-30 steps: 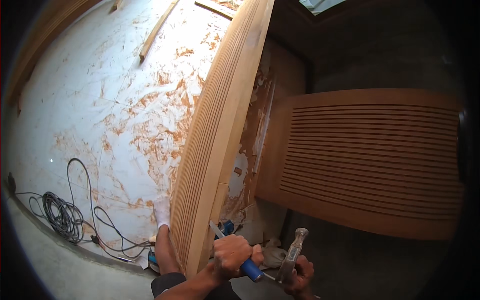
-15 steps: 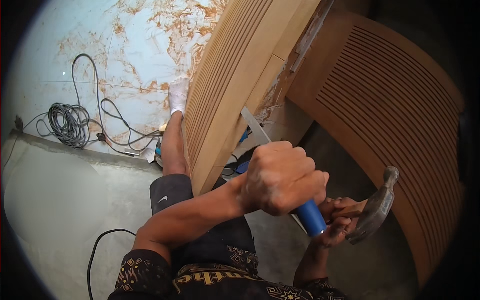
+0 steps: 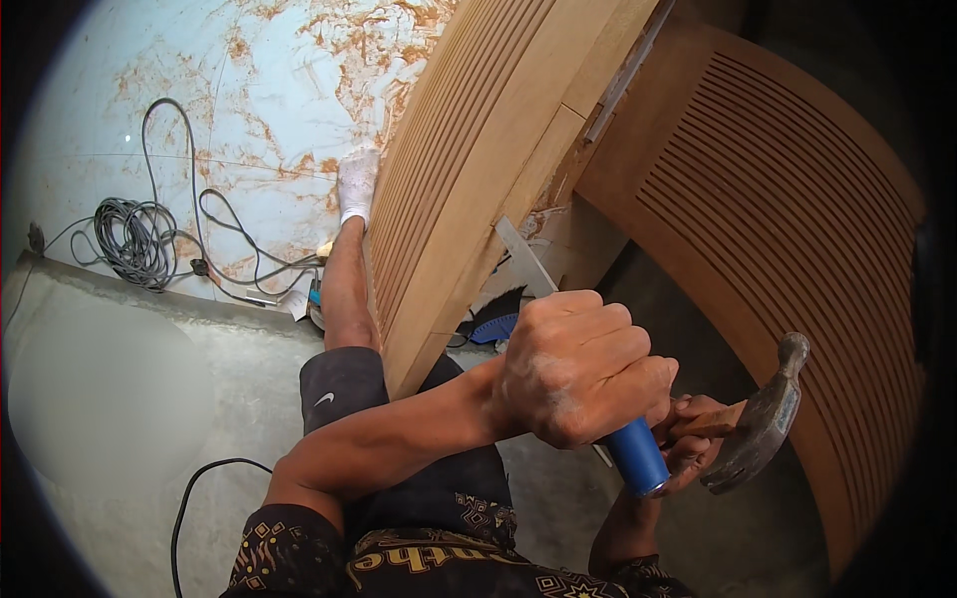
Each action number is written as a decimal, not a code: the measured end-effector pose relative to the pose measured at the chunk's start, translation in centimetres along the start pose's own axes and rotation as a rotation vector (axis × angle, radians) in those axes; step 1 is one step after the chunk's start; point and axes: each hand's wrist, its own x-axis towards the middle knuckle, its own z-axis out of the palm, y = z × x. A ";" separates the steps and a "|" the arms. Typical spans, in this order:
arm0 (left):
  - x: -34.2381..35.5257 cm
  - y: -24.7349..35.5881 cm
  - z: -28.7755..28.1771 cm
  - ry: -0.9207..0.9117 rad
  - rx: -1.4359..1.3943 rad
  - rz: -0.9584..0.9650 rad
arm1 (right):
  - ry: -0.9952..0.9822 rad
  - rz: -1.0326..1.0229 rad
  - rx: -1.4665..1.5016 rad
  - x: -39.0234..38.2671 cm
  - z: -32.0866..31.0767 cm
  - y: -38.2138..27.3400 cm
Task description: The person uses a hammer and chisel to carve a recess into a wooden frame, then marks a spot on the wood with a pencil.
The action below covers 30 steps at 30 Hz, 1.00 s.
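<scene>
A chisel and a hammer are held at the edge of a slatted wooden panel.

The chisel (image 3: 558, 329) is gripped by its blue handle in the closed left hand (image 3: 578, 369), its flat blade angled up to the panel (image 3: 478, 159) edge, apparently so the tip meets the joint. The hammer (image 3: 763, 419) is gripped by its wooden handle in the right hand (image 3: 693, 444), just right of the chisel's butt, its head raised clear as if to strike. A coiled cable (image 3: 135, 239) lies far left on the floor.
</scene>
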 end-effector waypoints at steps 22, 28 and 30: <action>0.1 -0.2 -0.2 -0.007 -0.011 -0.008 | -0.003 0.007 0.013 0.4 0.6 0.0; -0.1 -0.2 -0.2 0.002 -0.014 -0.008 | -0.041 0.024 0.027 0.5 0.7 -0.5; -0.1 -0.3 -0.2 0.004 -0.011 -0.004 | -0.034 0.019 0.027 0.5 0.8 -0.5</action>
